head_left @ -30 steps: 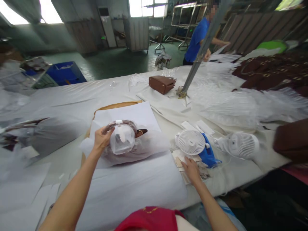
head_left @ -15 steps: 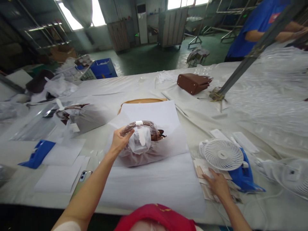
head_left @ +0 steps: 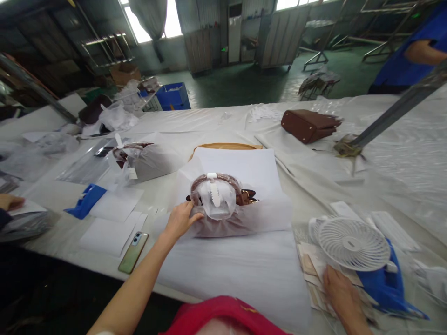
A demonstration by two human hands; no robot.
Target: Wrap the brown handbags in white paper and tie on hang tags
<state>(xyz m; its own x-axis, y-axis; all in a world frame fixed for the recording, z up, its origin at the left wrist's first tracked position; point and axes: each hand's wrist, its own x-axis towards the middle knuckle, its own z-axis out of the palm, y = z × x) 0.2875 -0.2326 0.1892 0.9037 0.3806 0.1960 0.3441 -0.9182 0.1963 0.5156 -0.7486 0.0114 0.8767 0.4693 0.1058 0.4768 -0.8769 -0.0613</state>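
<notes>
My white-covered table (head_left: 206,124) runs open from beyond the paper sheets (head_left: 226,265) to its far edge, with its near edge close to me. On those sheets, in the middle, lies the wrapped brown handbag (head_left: 226,226), long axis left to right, handle (head_left: 227,177) arching toward the far side. To the right the fan (head_left: 354,243) narrows the room; my left hand (head_left: 180,220), loosely open, thumb spread, touches the bag's left end, while my right hand (head_left: 340,292) rests at the cards (head_left: 309,265), its grip too blurred to tell.
</notes>
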